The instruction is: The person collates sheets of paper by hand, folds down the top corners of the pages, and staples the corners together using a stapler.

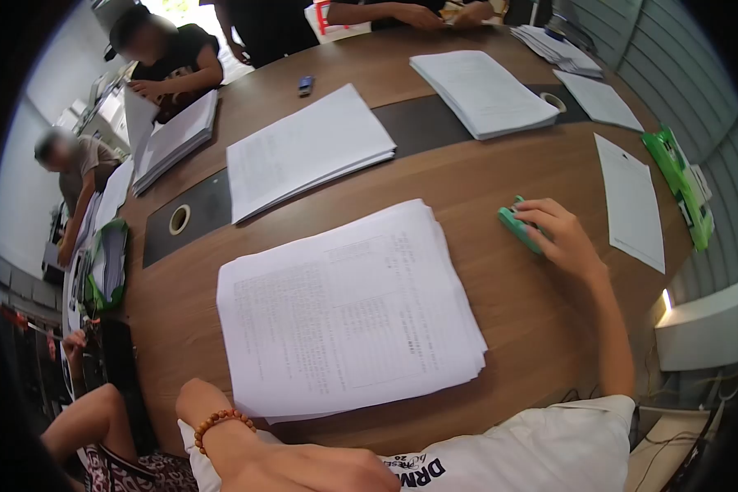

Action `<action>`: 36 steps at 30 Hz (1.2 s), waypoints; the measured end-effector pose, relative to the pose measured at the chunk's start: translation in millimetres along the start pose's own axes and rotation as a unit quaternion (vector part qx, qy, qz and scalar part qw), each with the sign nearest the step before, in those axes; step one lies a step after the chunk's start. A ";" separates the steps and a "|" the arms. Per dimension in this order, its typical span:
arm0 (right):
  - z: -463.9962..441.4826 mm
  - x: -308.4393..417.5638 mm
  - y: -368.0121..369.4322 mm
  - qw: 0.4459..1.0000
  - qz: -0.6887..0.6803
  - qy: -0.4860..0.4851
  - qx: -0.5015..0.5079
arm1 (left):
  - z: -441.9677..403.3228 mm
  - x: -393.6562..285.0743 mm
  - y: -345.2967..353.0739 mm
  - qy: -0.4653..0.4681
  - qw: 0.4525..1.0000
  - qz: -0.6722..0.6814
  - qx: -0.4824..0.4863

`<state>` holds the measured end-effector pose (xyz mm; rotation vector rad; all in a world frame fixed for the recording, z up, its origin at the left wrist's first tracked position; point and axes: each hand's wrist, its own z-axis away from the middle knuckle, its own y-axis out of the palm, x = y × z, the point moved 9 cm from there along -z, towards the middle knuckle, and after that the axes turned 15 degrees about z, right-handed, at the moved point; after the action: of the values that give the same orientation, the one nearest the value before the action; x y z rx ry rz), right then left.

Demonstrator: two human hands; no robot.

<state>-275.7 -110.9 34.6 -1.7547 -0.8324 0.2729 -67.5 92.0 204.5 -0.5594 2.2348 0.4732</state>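
My right hand [553, 234] is over the right part of the table, its fingers closed around a small green stapler [513, 220]. A thick stack of printed white paper [344, 312] lies in front of me, to the left of that hand, with slightly uneven edges. Close to the camera at the bottom is my left hand [320, 469], below the stack and in front of the white shirt. A beaded bracelet [221, 422] circles its wrist. The fingers of this hand are turned away and cut off by the frame, so what they do is hidden.
More paper stacks lie beyond, one at centre left [312, 152] and one at centre right [484, 94]. A single sheet [631, 201] and a green folder or box [681, 184] are at the right edge. Several people sit or stand around the table [164, 328].
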 end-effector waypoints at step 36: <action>-11.4 99.8 74.2 0.941 -0.324 0.094 0.014 | 59.3 145.3 -199.1 -0.264 0.828 -0.442 -0.223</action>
<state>-167.6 -64.0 -6.8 -1.3614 -1.2010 -0.3148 -15.4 -80.0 25.7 -1.4144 1.1346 0.5541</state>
